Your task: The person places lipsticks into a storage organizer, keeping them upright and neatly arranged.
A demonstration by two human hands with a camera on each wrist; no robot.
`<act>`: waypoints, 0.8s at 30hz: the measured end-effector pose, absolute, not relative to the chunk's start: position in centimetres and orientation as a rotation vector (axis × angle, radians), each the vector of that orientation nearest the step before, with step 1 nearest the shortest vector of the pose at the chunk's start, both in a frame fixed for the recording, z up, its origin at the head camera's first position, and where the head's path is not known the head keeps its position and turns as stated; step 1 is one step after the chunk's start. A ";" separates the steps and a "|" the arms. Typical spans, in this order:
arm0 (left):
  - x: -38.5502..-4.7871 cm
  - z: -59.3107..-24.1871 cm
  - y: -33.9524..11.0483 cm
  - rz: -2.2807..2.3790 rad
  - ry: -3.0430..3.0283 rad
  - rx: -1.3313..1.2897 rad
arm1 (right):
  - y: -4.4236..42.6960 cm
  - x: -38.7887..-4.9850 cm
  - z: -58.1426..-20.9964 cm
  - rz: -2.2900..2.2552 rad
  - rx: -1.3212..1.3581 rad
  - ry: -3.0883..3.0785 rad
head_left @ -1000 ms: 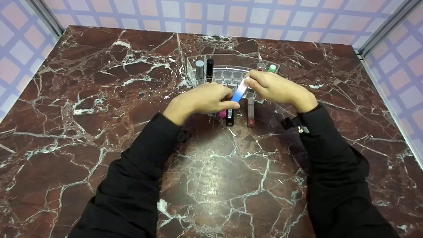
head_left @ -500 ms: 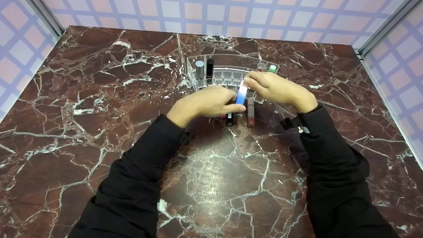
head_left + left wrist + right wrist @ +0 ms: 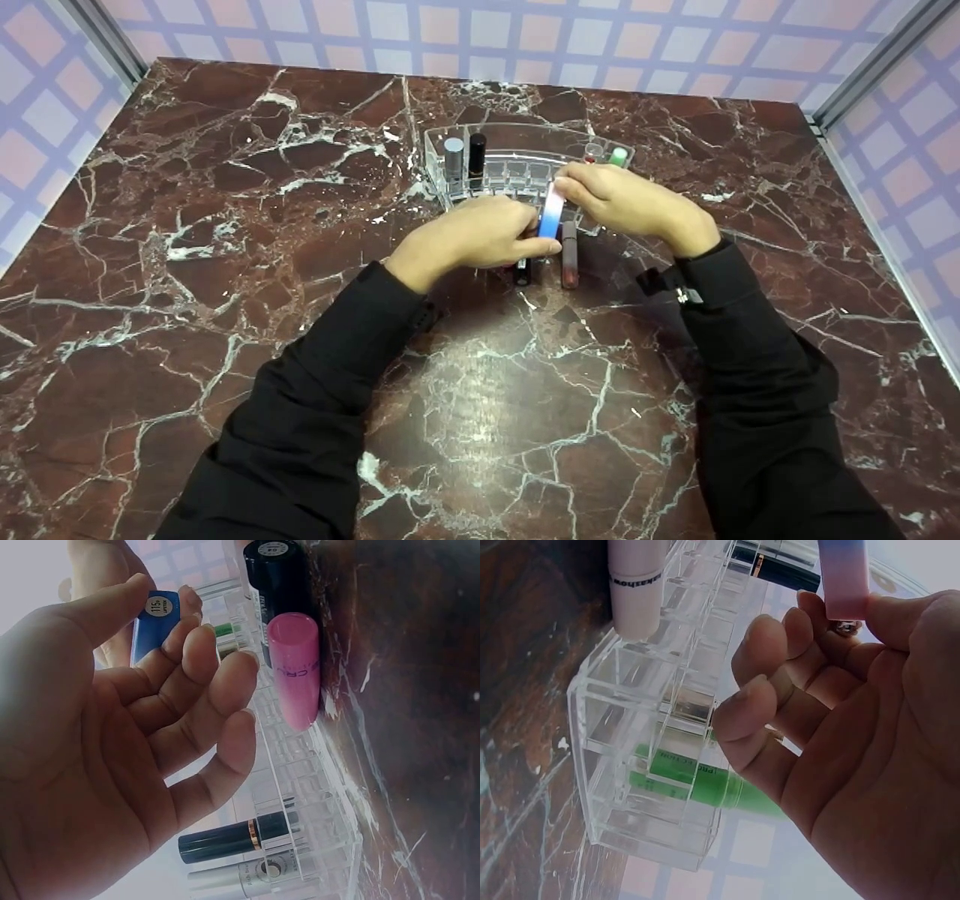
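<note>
Between both hands is a blue-to-pink lipstick tube (image 3: 551, 214), held tilted in front of the clear organizer (image 3: 517, 159). The left hand (image 3: 480, 231) pinches its blue end between thumb and index finger; a round sticker shows on that end in the left wrist view. At the pinkish-white upper end, the right hand (image 3: 626, 196) pinches with thumb and fingers. Loosely bent, the other fingers of each hand hold nothing. Below the left hand lie a black tube (image 3: 522, 274) and a pink tube (image 3: 294, 671). A brownish lip gloss tube (image 3: 570, 255) lies to their right.
Inside the organizer stand a silver tube (image 3: 454, 159), a black tube with a gold band (image 3: 234, 838) and a green tube (image 3: 694, 776). The marbled tabletop (image 3: 225, 247) spreads around it, with a checked wall panel (image 3: 480, 37) behind.
The left hand has moved slightly right and toward the person, swinging the tube's blue end to a steeper angle. The right hand has stayed nearly still. The pink tube is now mostly covered.
</note>
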State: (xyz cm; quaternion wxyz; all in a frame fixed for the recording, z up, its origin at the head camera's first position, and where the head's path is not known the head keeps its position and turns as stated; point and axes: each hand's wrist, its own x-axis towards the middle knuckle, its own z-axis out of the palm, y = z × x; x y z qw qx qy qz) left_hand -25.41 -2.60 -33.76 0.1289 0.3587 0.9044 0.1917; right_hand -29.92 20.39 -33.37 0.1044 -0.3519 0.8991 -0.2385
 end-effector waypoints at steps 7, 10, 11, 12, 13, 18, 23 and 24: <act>-25.5 -34.1 -2.4 0.532 2.639 1.040 | 20.3 -29.8 -33.2 -0.711 -1.042 2.633; -25.5 -34.1 -2.3 0.527 2.640 1.043 | 20.3 -29.8 -33.2 -0.709 -1.046 2.630; -25.5 -34.1 -2.3 0.527 2.640 1.043 | 20.3 -29.8 -33.2 -0.708 -1.048 2.629; -25.6 -34.1 -2.3 0.525 2.642 1.045 | 20.3 -29.8 -33.2 -0.709 -1.048 2.627; -25.6 -34.1 -2.3 0.522 2.645 1.045 | 20.3 -29.8 -33.2 -0.711 -1.049 2.626; -25.6 -34.1 -2.4 0.538 2.649 1.034 | 20.3 -29.7 -33.1 -0.736 -1.058 2.623; -25.7 -34.1 -2.7 0.562 2.653 1.001 | 20.4 -29.7 -33.1 -0.755 -1.100 2.647; -25.7 -34.1 -2.8 0.567 2.655 0.990 | 20.4 -29.7 -33.1 -0.756 -1.103 2.657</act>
